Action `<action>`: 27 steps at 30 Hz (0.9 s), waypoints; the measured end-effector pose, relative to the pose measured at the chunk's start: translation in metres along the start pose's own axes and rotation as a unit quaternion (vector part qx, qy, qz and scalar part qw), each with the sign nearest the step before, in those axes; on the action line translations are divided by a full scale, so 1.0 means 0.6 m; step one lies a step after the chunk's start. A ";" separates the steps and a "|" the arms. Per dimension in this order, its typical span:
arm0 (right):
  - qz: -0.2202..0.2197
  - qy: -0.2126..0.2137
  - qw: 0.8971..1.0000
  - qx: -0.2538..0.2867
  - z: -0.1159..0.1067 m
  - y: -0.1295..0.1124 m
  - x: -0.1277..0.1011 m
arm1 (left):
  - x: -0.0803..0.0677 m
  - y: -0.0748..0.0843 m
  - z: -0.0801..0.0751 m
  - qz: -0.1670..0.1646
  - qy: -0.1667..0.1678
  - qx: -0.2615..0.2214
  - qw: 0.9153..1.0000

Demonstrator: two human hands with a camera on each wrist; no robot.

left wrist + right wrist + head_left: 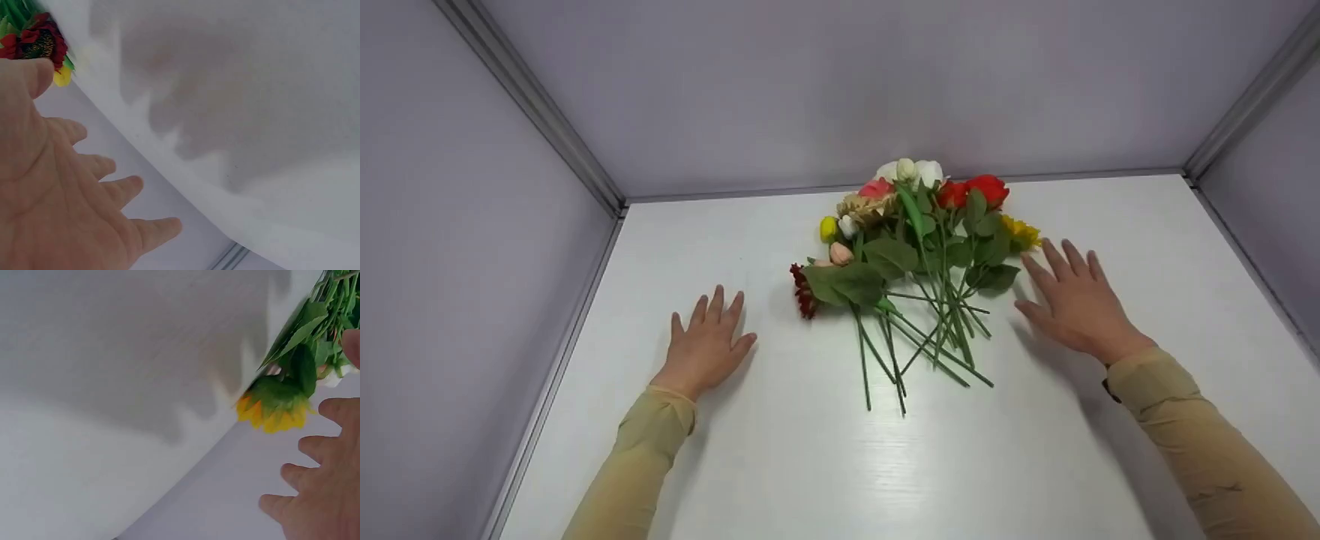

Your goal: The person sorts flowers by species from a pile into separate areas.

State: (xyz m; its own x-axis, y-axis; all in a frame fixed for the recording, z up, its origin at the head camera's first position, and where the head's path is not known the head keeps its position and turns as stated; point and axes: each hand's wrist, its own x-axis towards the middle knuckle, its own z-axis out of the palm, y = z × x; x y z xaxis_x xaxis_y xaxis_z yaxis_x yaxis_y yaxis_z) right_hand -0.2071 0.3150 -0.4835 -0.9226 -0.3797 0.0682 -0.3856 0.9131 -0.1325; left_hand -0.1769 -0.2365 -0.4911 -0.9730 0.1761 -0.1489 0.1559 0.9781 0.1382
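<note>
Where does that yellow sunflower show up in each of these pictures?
Head view: the yellow sunflower lies at the right edge of the flower pile, just beyond the right hand.
Left wrist view: not in it.
Right wrist view: right of centre, above the fingers.
Shared landmark: the white table, also behind the sunflower in the right wrist view.

I see a smooth, faintly glossy white table (780, 465), matt grey walls (840, 82), and flowers (915, 247) that look like plastic and cloth.

Leaves hide several flower stems (937, 315); frame edges crop both wrist views' flowers
</note>
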 end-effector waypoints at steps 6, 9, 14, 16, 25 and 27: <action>-0.150 0.026 0.987 -0.043 0.006 -0.133 0.090 | -0.023 0.006 -0.006 0.017 0.022 0.024 0.999; -0.218 0.023 0.973 -0.069 0.013 -0.209 0.135 | -0.032 0.018 -0.006 0.032 0.036 0.030 0.998; -0.221 0.021 0.968 -0.116 0.032 -0.292 0.207 | -0.041 0.046 -0.003 0.057 0.046 0.042 0.996; -0.186 0.004 0.974 -0.126 0.045 -0.306 0.227 | -0.042 0.059 -0.002 0.066 0.047 0.044 0.996; -0.080 -0.075 0.988 -0.106 0.087 -0.319 0.240 | -0.042 0.108 0.002 0.096 0.037 0.056 0.993; -0.067 -0.077 0.989 -0.111 0.090 -0.317 0.240 | -0.038 0.121 0.004 0.102 0.038 0.055 0.993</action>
State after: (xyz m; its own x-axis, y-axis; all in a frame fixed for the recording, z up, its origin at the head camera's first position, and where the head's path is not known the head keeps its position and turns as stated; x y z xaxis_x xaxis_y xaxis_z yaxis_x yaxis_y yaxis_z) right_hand -0.2670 0.0785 -0.5017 -0.8613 -0.5013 -0.0831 -0.5075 0.8570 0.0895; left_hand -0.1428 -0.1695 -0.4801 -0.9287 0.3670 -0.0535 0.3647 0.9298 0.0490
